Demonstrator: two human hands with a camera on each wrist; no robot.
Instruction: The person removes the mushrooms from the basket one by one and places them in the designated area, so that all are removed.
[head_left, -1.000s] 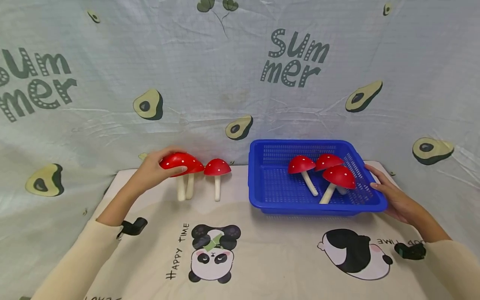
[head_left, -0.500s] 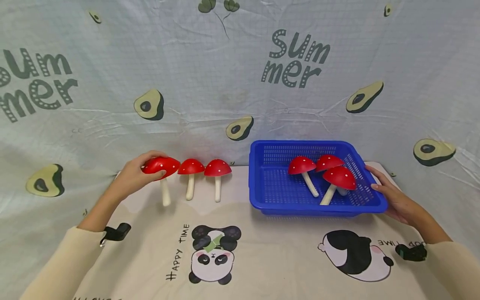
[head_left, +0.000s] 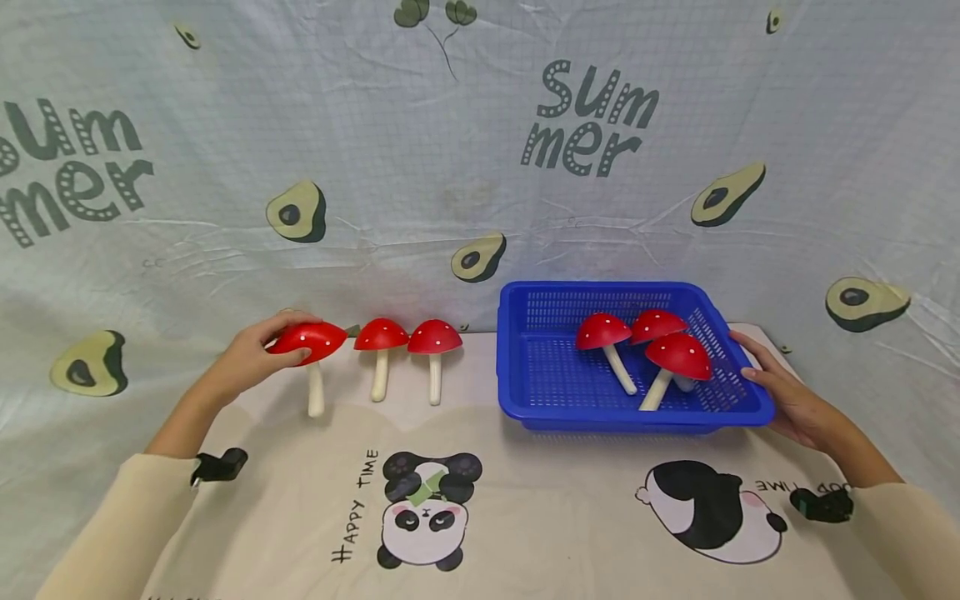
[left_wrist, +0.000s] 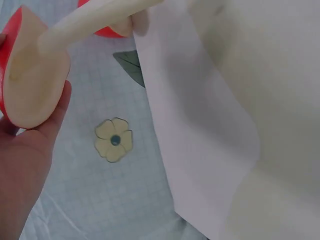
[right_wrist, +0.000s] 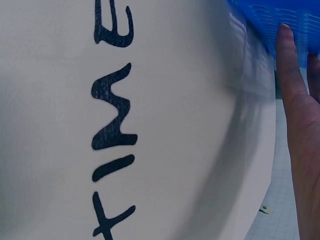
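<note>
My left hand [head_left: 251,354] grips a toy mushroom [head_left: 316,387] by its red, white-dotted cap, with the pale stem pointing down. In the left wrist view, fingers and thumb wrap the cap's rim and the cream underside [left_wrist: 37,85] faces the camera. To its right, two similar mushrooms, one in the middle [head_left: 381,335] and one farther right [head_left: 435,337], lie side by side on the table. At the right, a blue plastic basket [head_left: 517,350] has several mushrooms [head_left: 678,357] inside. My right hand [head_left: 787,396] rests against the basket's right side, fingers and thumb extended.
A pale cloth [head_left: 555,508] printed with pandas and lettering covers the table. Behind it hangs a light curtain [head_left: 420,158] with avocado and "summer" prints, close to the mushrooms and basket. Each wrist carries a black camera.
My left hand has moved left with its mushroom, away from the two others, which now stand uncovered. The right hand, the basket and its contents look unmoved.
</note>
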